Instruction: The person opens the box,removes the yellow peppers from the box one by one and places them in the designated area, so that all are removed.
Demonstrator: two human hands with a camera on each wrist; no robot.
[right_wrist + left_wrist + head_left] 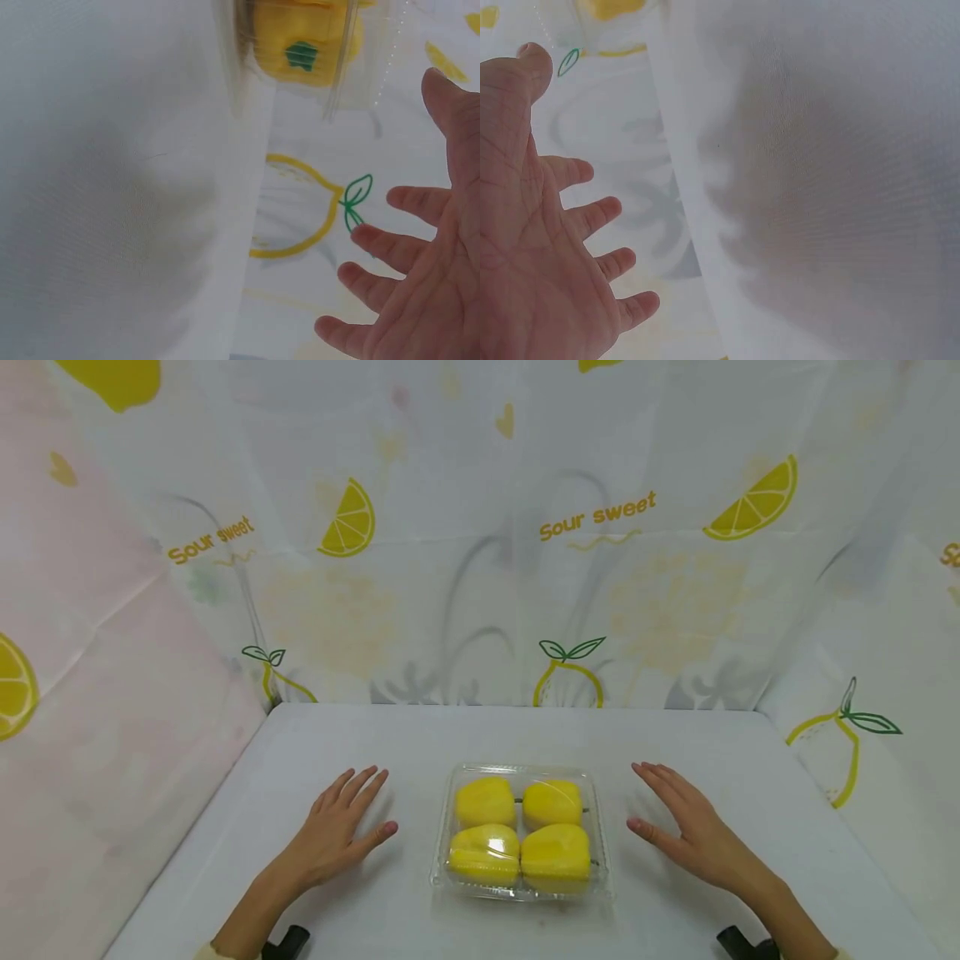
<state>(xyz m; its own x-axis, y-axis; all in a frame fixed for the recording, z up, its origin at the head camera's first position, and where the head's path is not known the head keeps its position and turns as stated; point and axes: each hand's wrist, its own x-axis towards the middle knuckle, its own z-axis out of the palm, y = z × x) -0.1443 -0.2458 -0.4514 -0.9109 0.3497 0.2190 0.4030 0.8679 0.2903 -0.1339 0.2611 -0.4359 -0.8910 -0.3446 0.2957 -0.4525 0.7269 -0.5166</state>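
A clear plastic clamshell box (480, 891) sits on the white table with its lid over several yellow bell peppers (556, 858). In the right wrist view, one pepper (307, 34) shows a green star-shaped stem end through the clear wall. To the left of the box, my left hand (333, 833) hovers with fingers spread and thumb toward the box, holding nothing. My right hand (693, 831) mirrors it on the other side, also bare, with a gap to the box. Both wrist views show the fingers extended and apart.
The white tabletop (405, 735) runs back to a hanging cloth (465, 610) printed with lemons and "Sour sweet". Similar cloth sides flank the table on the left and right. Black wrist mounts (288, 941) sit at both wrists.
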